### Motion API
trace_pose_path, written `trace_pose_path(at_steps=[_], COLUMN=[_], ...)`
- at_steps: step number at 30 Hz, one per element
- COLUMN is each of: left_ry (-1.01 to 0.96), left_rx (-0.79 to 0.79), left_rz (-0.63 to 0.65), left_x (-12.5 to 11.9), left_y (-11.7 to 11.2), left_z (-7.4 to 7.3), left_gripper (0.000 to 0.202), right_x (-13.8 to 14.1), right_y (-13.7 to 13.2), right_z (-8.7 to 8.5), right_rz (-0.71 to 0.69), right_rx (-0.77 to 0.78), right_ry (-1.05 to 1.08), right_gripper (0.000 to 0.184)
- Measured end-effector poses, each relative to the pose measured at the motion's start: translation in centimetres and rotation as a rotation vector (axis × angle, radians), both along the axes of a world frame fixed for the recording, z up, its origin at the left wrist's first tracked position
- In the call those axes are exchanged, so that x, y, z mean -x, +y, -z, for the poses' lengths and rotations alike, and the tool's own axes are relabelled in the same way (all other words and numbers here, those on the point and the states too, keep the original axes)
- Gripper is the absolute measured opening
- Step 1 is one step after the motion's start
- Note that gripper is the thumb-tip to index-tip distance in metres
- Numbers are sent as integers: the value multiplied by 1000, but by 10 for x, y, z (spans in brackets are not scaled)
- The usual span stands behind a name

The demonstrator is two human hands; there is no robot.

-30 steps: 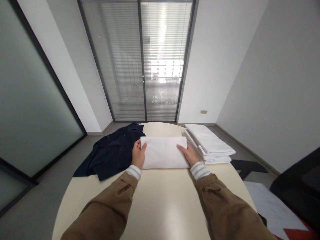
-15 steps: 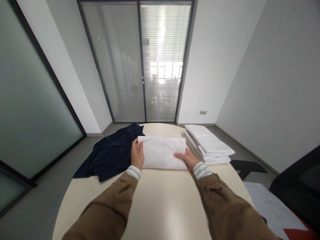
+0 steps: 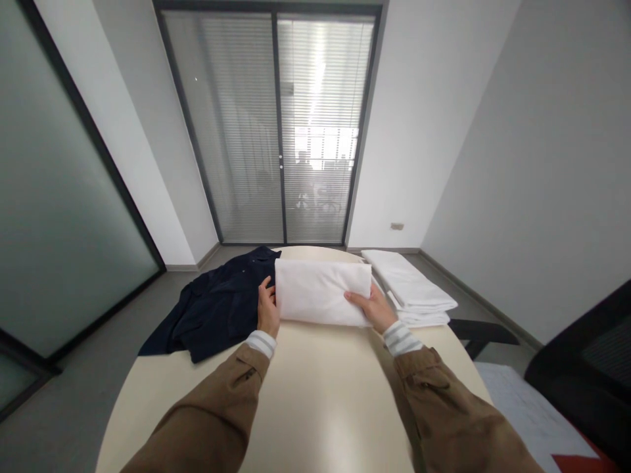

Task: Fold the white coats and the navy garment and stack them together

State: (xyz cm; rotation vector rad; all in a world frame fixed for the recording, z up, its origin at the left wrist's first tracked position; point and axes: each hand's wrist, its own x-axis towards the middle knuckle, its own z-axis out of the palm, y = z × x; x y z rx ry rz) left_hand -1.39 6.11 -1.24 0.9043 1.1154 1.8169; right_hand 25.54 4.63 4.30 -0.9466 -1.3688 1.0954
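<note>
A folded white cloth is held up over the middle of the table, its broad face toward me. My right hand grips its right end, thumb across the front and the other fingers hidden behind. At the left edge is my left hand, with fingers apart and no thumb over the front; it is beside or just touching the cloth. A dark navy garment lies loosely spread left of my left hand. Beyond my right hand sits a stack of folded white cloths.
The pale round-edged table carries all the fabric. At the right stands a black chair, near a white sheet-like item with a red patch. A glass door with blinds is beyond the table.
The folded white cloth has shifted slightly up and to the right. My left thumb has come off its front, while my right hand keeps its grip.
</note>
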Motion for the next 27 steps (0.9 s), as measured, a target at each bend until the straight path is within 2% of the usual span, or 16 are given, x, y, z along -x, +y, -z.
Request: trace_pose_path(at_steps=[2,5,8,11,13,16,20,23,25,27], left_ry=[-24,69,153,224,257,288,283,286,307,362], left_rx=[47,52,62,91,91,85,88,94,96,98], left_rz=[4,40,110,133,133,131,123,125,128,132], left_x=[-1,-5,-11,-14,-14,-13,-11,-11,-10,-9], left_y=[1,-1,-4,-4,-3,-3,-2,-1,-1,-1], left_z=[3,6,10,13,16,18,19,20,20,19], left_gripper=[69,70,72,73,72,70,69,66,64,60], right_x=[-2,-6,-11,-19,-29,-47,-68,-74,-74,-73], right_y=[-3,-6,-5,1,7,17,26,29,31,32], right_z=[-13,-32,-48,-57,-56,-46,-29,-24,-24,-24], right_rz=[57,228,443,589,637,658,706,748,760,803], right_rx=[-58,-150,-252,-318,-296,-184,-8,87,100,107], right_ry=[8,88,267,463,565,674,653,616,615,592], right_gripper=[53,56,60,60,56,50,36,30,31,42])
